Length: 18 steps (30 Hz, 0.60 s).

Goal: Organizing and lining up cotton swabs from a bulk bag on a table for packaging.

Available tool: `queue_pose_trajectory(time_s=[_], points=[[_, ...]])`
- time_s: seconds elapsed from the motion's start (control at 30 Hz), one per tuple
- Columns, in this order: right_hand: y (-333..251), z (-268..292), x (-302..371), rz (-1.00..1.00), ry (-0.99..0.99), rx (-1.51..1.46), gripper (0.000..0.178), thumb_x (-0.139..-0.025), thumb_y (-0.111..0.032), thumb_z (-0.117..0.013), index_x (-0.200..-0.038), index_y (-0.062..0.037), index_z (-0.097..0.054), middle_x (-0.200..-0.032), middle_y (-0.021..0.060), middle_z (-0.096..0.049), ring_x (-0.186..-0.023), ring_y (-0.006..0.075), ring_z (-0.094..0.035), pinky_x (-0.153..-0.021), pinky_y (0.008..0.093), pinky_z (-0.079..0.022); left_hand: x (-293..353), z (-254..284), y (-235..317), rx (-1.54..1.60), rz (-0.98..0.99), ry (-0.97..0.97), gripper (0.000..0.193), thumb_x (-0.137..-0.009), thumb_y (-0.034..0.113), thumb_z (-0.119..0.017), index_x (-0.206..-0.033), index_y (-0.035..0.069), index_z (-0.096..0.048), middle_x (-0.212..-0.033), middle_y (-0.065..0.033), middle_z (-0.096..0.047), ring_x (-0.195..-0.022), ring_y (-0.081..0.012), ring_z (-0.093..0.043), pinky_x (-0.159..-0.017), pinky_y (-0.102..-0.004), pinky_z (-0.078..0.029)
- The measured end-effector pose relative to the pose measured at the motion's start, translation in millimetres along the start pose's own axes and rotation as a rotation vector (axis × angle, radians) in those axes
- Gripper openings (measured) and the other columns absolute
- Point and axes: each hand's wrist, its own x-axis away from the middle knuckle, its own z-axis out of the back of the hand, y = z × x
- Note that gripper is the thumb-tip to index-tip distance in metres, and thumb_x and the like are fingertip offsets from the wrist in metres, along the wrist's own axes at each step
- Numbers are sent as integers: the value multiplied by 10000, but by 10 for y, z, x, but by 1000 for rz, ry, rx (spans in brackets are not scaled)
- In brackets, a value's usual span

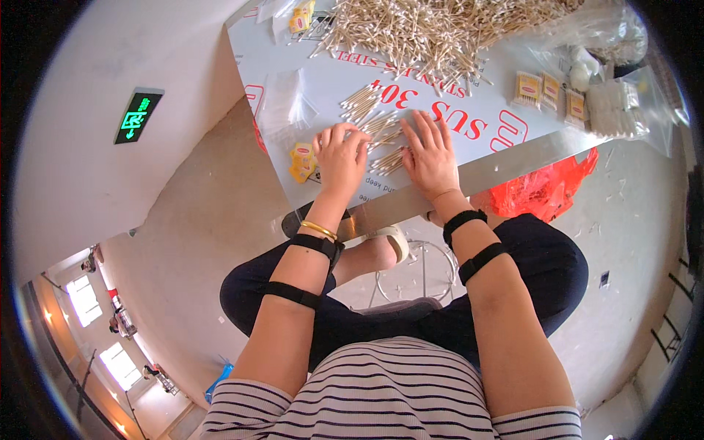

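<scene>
Small bunches of cotton swabs (pixel 383 125) lie on the metal table between my two hands. My left hand (pixel 340 158) is at their left side, fingers curled and thumb and forefinger pinched at the ends of the swabs. On the right, my right hand (pixel 431 158) lies palm down with its fingers stretched forward, its thumb side against the swab ends. Beside my left hand are small yellow printed cards (pixel 302 163). Clear plastic bags (pixel 284 103) lie flat farther left. A large loose heap of cotton swabs (pixel 422 33) covers the table's far part.
Filled swab packets (pixel 528 89) and a bulky clear bag (pixel 623 106) sit at the table's right. The table's metal edge (pixel 411 199) runs in front of me. A red plastic bag (pixel 543 187) is below it. A green exit sign (pixel 138 116) hangs on the left wall.
</scene>
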Motion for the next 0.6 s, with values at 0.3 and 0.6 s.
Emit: queue_pose_trajectory(time_s=[0.3, 0.6], points=[[-17, 38, -5, 2, -1, -14, 561, -925, -257, -606, -1462, -121, -520, -1534, 115, -470, -1470, 273, -388, -1260, 513, -228, -19, 35, -41, -15, -29, -22, 141, -765, 164, -793, -851, 206, -689, -1064, 26, -626, -1077, -225, -559, -985, -445, -350], [-22, 40, -11, 7, 21, -43, 548, -919, -241, -608, -1447, -116, -534, -1526, 119, -472, -1462, 280, -395, -1262, 515, -229, -85, -36, -23, 35, -5, -24, 134, -750, 144, -793, -825, 212, -705, -1023, 35, -618, -1036, -207, -561, -978, -436, -346]])
